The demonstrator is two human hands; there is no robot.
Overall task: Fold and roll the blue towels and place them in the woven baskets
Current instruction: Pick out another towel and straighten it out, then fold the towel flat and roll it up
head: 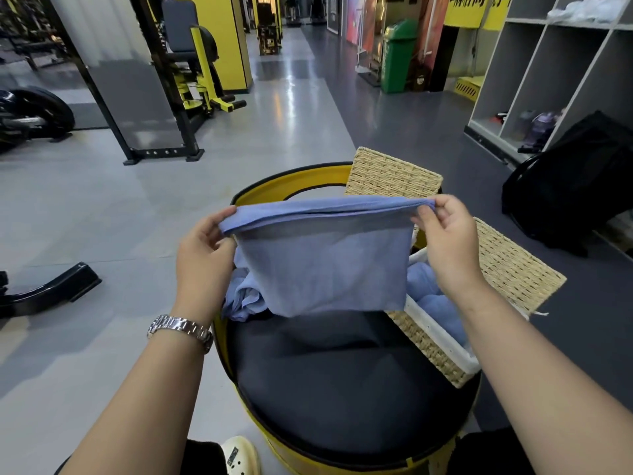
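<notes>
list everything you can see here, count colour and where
held towel: 1, blue, stretched between both hands over the stool
loose towels: heap, blue, on stool behind the held one
rolled towels: several, blue, inside near basket
woven baskets: 2, straw, white-lined near one at right; other behind
round stool: 1, black top, yellow side
bin: 1, green, far right
shelving: grey, right
bag: 1, black, floor right
watch: 1, silver, left wrist
left hand: pinches towel corner
right hand: pinches other corner
</notes>
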